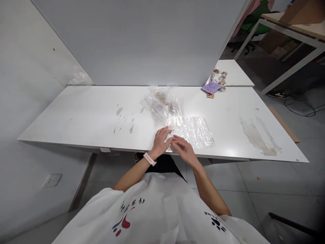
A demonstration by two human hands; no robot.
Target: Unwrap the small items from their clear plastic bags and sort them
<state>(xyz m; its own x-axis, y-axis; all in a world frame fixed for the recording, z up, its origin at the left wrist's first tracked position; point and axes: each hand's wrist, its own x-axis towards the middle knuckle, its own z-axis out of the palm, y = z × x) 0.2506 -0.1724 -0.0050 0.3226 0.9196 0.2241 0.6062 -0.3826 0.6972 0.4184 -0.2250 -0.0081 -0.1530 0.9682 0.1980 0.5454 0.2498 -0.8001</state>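
Hands in the head view nearly meet: the left hand [159,142] presses onto clear plastic [177,129], the right hand [185,150] curls just beside it; whether either pinches anything, I cannot tell. Right of them lie flat clear bags [200,131], seemingly unfilled; beyond, a bag with tan contents [162,97]. Work looks partway: filled packets [222,76] sit far forward-right.

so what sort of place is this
Probably an office or workroom: there's a white table against a grey partition, a green chair in the background, and clear plastic packaging on the table.
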